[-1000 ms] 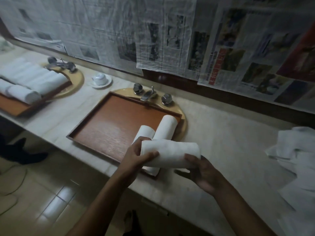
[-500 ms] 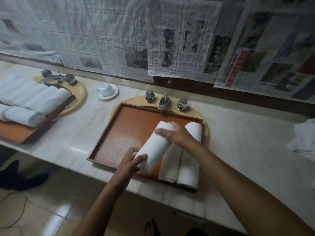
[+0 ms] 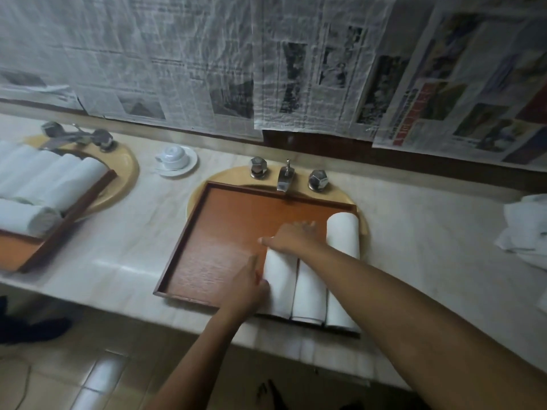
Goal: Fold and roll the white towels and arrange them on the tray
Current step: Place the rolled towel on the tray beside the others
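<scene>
Where towels (image 3: 307, 288) end, bare tray (image 3: 231, 232).

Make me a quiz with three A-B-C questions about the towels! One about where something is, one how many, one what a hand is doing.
1. Where is the cup and saucer? A) on the counter, left of the middle tray B) inside that tray C) on the floor
2. How many rolled towels lie on the middle tray? A) one B) three C) six
3. What is the left hand doing? A) turning a tap B) lifting the cup C) touching the leftmost roll
Answers: 1 A: it stands on bare counter. 2 B: three rolls lie side by side. 3 C: its fingers lie against that roll's side.
</scene>
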`<state>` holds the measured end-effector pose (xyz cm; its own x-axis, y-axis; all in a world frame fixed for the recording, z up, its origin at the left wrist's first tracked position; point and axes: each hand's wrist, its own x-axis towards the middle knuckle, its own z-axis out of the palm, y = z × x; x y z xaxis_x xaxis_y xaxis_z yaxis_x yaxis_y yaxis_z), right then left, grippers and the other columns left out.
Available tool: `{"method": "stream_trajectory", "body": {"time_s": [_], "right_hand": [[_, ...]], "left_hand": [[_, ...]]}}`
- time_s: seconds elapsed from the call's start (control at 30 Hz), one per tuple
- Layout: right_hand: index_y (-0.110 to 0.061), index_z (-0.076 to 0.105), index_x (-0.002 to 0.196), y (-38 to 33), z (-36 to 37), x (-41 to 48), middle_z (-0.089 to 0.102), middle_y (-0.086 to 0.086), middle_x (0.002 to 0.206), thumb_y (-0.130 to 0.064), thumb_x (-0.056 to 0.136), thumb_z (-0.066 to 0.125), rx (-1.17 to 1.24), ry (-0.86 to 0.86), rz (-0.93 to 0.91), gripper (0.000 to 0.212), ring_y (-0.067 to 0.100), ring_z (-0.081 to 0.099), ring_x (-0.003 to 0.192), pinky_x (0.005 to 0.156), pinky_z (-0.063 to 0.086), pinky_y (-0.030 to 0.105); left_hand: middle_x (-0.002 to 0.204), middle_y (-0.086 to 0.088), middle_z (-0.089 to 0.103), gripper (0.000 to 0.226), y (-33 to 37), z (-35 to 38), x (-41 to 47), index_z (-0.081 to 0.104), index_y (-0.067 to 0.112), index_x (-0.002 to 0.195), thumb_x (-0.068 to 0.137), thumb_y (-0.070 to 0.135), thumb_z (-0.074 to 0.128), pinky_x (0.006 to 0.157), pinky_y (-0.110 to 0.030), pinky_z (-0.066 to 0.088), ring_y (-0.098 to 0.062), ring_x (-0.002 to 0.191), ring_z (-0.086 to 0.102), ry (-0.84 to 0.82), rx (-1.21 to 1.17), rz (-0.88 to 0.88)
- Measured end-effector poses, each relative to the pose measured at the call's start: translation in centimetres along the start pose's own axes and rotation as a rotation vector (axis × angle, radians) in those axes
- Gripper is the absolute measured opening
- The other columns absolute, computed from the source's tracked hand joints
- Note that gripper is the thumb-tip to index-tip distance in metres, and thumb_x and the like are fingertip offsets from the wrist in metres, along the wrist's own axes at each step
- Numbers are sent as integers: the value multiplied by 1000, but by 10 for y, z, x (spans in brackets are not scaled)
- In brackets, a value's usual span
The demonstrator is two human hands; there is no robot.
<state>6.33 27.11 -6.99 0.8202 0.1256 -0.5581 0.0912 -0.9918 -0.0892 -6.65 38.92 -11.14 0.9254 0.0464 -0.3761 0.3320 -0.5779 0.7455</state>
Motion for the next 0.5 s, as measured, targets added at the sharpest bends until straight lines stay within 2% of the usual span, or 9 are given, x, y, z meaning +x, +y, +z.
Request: {"method": "stream_trajectory", "body": {"time_s": [0.03,0.1,0.2,0.27,0.33,0.37,0.43,0.5], "right_hand": [[-18,53,148,3,0,-2,37,17,162,-84,88,40,22,8,10,90,39,25,152,123,8,57],[-19,56,143,13,-1,-13,42,14,159,-78,92,42,80,76,15,80,39,30,150,122,16,57],[-25,51,143,44,12,-45,46,5,152,-63,96,49,189,309,16,60,32,39,141,114,29,52],[-29,42,148,71,29,-70,40,2,155,-57,96,53,289,403,80,60,30,38,140,113,33,49],[-31,32,153,98,53,-88,34,3,159,-54,96,56,404,379,178,66,31,39,140,112,37,48],[-31,27,156,109,65,-93,31,5,160,-54,95,58,465,342,208,71,32,39,140,112,39,48],[-30,19,160,123,84,-101,30,8,161,-52,94,61,582,278,226,81,32,42,141,113,41,45],[-28,16,162,128,95,-106,35,8,161,-47,93,65,663,275,217,86,30,45,140,112,41,42]], "left_hand": [[102,3,62,75,-1,-1,2,32,45,151,86,12,48,72,-35,46,-16,86,61,-20,28,39],[113,-1,64,84,-4,-4,11,26,47,156,84,10,48,77,-33,49,-16,91,61,-79,76,65],[123,-5,64,73,-3,-12,19,30,40,158,93,13,47,89,-38,53,-22,103,62,-110,119,25],[130,-8,64,62,-2,-16,20,31,36,160,101,21,45,99,-41,50,-26,113,62,-121,143,36],[149,-9,55,58,-1,-19,22,29,35,160,105,42,46,108,-43,43,-28,129,56,-166,135,35],[154,-8,51,67,-1,-20,24,25,36,161,102,55,50,109,-45,42,-30,133,54,-195,141,15],[150,-9,53,91,2,-20,27,16,37,163,91,67,61,108,-47,46,-32,130,57,-262,198,-9],[136,-9,61,101,4,-19,28,15,37,162,84,62,74,102,-46,51,-31,118,62,-291,216,-3]]}}
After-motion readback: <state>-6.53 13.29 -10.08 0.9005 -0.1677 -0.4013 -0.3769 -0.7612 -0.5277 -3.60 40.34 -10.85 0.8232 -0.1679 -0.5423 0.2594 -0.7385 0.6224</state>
